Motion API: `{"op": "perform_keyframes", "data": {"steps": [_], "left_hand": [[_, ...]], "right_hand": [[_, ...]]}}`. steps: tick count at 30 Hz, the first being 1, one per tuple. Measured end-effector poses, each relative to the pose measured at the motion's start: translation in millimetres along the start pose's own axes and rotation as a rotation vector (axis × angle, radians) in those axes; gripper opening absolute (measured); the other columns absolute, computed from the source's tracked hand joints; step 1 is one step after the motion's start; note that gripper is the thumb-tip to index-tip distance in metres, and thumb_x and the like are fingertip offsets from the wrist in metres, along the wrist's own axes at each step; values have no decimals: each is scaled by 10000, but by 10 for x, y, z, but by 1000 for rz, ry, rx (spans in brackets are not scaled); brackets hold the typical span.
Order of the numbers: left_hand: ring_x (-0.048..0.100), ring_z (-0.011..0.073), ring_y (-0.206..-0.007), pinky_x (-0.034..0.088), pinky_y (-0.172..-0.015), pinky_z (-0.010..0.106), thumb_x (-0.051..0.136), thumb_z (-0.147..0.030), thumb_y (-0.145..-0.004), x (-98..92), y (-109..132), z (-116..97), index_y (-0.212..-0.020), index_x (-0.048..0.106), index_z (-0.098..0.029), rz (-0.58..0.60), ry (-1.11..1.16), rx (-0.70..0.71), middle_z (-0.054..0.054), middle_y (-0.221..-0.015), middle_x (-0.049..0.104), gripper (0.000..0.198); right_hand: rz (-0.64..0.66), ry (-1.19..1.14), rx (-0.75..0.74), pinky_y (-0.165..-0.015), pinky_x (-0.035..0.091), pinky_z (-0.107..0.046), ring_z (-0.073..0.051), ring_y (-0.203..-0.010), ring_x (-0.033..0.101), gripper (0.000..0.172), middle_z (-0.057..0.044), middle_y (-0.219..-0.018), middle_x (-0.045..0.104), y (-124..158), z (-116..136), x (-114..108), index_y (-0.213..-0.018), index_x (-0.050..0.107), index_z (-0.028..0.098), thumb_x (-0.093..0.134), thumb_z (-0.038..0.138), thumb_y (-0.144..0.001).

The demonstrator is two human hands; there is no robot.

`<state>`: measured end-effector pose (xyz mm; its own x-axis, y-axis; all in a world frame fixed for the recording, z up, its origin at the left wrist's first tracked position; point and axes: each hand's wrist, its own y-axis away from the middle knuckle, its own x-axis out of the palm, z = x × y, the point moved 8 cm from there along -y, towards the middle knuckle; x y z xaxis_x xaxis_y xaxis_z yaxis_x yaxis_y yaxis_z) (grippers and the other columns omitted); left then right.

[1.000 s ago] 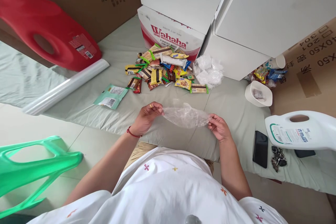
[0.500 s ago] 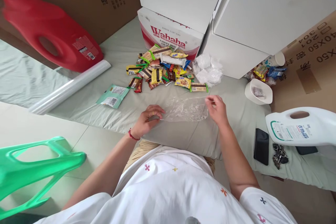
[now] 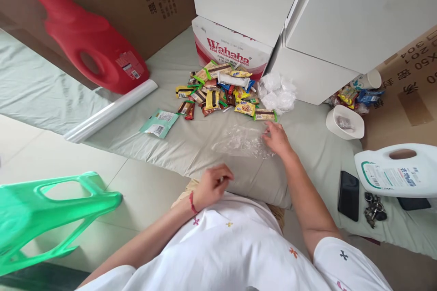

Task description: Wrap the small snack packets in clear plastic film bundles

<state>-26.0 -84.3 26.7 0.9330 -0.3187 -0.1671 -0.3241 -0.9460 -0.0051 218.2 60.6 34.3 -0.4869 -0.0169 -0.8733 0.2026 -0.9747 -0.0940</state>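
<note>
A crinkled sheet of clear plastic film (image 3: 239,142) lies on the pale green cloth in front of me. My right hand (image 3: 277,138) is at its right end, with thumb and fingertips pinched on the film's edge. Close to my body, apart from the film, my left hand (image 3: 214,185) is loosely curled closed with a ring on one finger; nothing shows in it. Beyond the film rises a heap of wrapped snacks (image 3: 212,99). Several crumpled clear plastic bundles (image 3: 278,93) sit to the right of the heap. A mint-green packet (image 3: 159,123) rests at the left.
Left stand a red jug (image 3: 99,50), a plastic film roll (image 3: 112,111) and a green stool (image 3: 54,209). A Wahaha carton (image 3: 228,47) is behind the snacks. On the right are a white bowl (image 3: 345,132), a phone (image 3: 348,195), keys (image 3: 374,209) and a white jug (image 3: 392,170).
My left hand has let go of the film's left end and drawn back toward my body, curling up. My right hand stays at the right end. The view has shifted slightly left.
</note>
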Motion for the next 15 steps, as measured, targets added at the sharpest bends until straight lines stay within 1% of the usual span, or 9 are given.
{"op": "perform_keyframes", "data": {"steps": [1,2,3,4,5,7,10,13,15], "left_hand": [[595,145,-622,432,-552,276,673,-351,-853,207,-22,74,-834,740,-208,124,143,-149,70,-830,714,159],[569,120,-563,377,-493,255,684,-474,-865,376,-47,146,-878,743,-196,203,301,-310,78,-854,730,285],[535,99,-510,302,-439,238,675,-604,-852,489,-88,200,-897,737,-180,222,457,-452,88,-868,737,430],[512,86,-479,238,-409,230,656,-713,-824,565,-147,227,-905,730,-165,219,590,-559,99,-868,739,558],[500,80,-464,187,-392,227,643,-787,-789,612,-220,229,-901,724,-154,208,692,-626,107,-859,736,648],[521,82,-476,150,-382,222,644,-847,-741,624,-386,197,-895,714,-149,156,796,-665,107,-857,728,718],[582,98,-558,200,-399,209,713,-806,-720,557,-550,181,-894,682,-175,13,752,-647,69,-891,709,655],[552,109,-603,265,-447,221,810,-668,-703,505,-602,233,-816,633,-190,-122,610,-613,16,-803,656,522],[511,119,-604,300,-488,241,817,-594,-714,491,-617,280,-752,612,-194,-174,551,-579,-4,-713,607,451]], "right_hand": [[-12,15,-5,-981,483,-488,-323,-1108,583,402,-101,-972,725,63,1,-51,-1274,680,210,633,221,-875],[-31,31,-31,-964,485,-480,-317,-1077,588,332,-97,-957,723,143,39,-114,-1208,708,216,607,216,-892],[-56,49,-71,-957,483,-479,-315,-1068,590,285,-97,-966,721,242,107,-184,-1162,723,221,587,220,-912],[-83,62,-114,-957,480,-479,-314,-1076,591,261,-99,-982,720,362,196,-254,-1143,728,225,571,229,-934],[-108,73,-153,-963,477,-482,-316,-1096,591,254,-100,-998,718,501,299,-315,-1146,727,231,559,237,-956],[-138,82,-223,-989,471,-489,-314,-1145,589,251,-97,-1006,714,811,526,-379,-1162,722,247,545,232,-985],[-111,63,-275,-1007,469,-499,-303,-1152,596,274,-88,-967,709,1252,804,-295,-1152,725,267,531,165,-988],[-22,-39,-247,-1010,479,-515,-303,-1159,604,269,-77,-956,718,1512,886,-102,-1159,720,283,559,159,-983],[45,-159,-199,-1007,501,-513,-304,-1173,608,238,-77,-1020,726,1557,845,-19,-1202,705,300,629,260,-980]]}}
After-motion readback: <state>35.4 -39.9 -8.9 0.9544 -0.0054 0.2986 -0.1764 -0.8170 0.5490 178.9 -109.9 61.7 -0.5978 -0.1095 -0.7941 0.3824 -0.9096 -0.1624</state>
